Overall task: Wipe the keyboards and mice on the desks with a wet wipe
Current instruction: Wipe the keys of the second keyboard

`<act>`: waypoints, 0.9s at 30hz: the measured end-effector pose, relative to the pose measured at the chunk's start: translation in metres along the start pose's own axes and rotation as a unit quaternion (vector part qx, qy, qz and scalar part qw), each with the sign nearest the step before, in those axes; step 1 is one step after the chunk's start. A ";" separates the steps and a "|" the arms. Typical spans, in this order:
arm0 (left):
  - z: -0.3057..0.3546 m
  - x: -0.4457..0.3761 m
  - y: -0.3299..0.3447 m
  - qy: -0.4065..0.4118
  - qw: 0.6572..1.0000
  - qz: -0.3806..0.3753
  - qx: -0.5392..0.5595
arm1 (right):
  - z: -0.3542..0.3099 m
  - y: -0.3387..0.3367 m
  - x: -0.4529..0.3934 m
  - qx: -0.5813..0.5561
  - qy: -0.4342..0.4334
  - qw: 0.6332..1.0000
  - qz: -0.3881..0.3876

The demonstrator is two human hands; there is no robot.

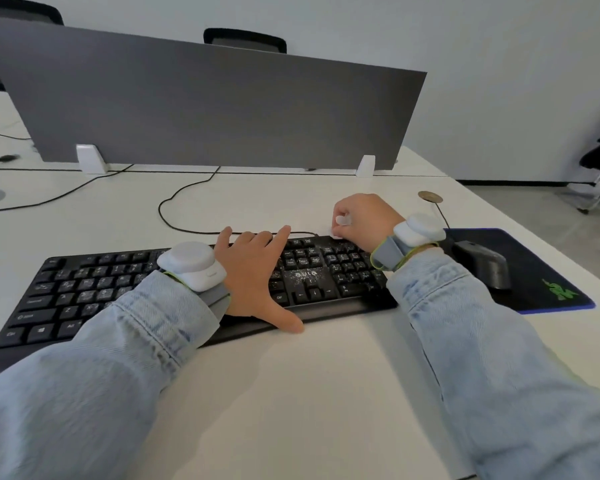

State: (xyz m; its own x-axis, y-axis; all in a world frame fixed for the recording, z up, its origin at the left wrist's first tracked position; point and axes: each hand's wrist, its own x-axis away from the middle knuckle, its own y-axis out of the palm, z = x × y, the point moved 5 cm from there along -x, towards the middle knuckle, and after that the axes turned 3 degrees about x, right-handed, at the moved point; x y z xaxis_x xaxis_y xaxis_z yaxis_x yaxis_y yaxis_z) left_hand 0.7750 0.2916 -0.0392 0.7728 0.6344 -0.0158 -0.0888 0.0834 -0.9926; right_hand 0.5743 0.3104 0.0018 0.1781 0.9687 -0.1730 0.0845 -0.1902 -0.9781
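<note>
A: Nearest first; what is the left hand [257, 271] doing?

B: It lies flat across the middle of the black keyboard [84, 292], fingers straight and spread, thumb out over the front edge towards the white desk [309, 393]; it holds nothing; I judge it is steadying the board.

A: And which way does the keyboard run?

B: Its long axis goes left to right across the desk, slightly skewed, left end nearer the camera; pale dust or speckle shows on the keys around the arrow block and number pad.

A: The right hand [361, 220]?

B: Farther back, at the far right corner of the keyboard, fingers curled in a fist round a small white wad, probably the wet wipe [342, 223], though little of it shows; it seems to touch the top edge by the number pad.

A: So the coming stroke?

B: From that corner the unwiped keys lie left of and nearer than the wipe; the right hand is the one placed for it.

A: The mouse [482, 265]?

B: Just right of the right wrist, on the dark mouse pad [551, 271], apart from both hands; beyond, a grey divider panel [205, 109] stands across the desk.
</note>
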 end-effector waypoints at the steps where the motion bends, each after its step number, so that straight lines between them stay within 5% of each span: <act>1: 0.000 0.000 0.000 0.001 1.000 -0.002 -0.002 | 0.006 -0.002 0.000 0.009 0.014 1.000 0.005; 4: -0.005 -0.002 0.000 0.005 1.000 -0.016 -0.012 | -0.006 -0.005 0.000 -0.021 0.000 0.999 0.043; 9: -0.017 0.005 -0.003 0.004 0.997 -0.073 -0.015 | -0.027 0.006 0.006 -0.037 -0.048 0.998 -0.013; 15: -0.029 0.027 -0.008 -0.006 0.994 -0.106 -0.023 | -0.042 -0.002 0.014 -0.084 -0.056 0.994 0.035; 20: -0.039 0.041 -0.008 -0.012 0.990 -0.133 -0.054 | -0.077 0.014 0.017 -0.077 -0.124 0.989 -0.009; 27: -0.033 0.042 -0.002 0.011 0.997 -0.076 -0.016 | -0.050 0.009 0.018 -0.036 -0.080 0.996 0.032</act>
State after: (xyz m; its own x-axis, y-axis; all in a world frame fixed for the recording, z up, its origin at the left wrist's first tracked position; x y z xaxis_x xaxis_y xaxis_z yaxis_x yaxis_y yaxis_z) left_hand 0.8283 0.2931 -0.0420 0.7892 0.5997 0.1324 0.0497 0.1525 -0.9871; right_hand 0.6271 0.3178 -0.0044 0.0271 0.9661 -0.2567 0.1499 -0.2578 -0.9545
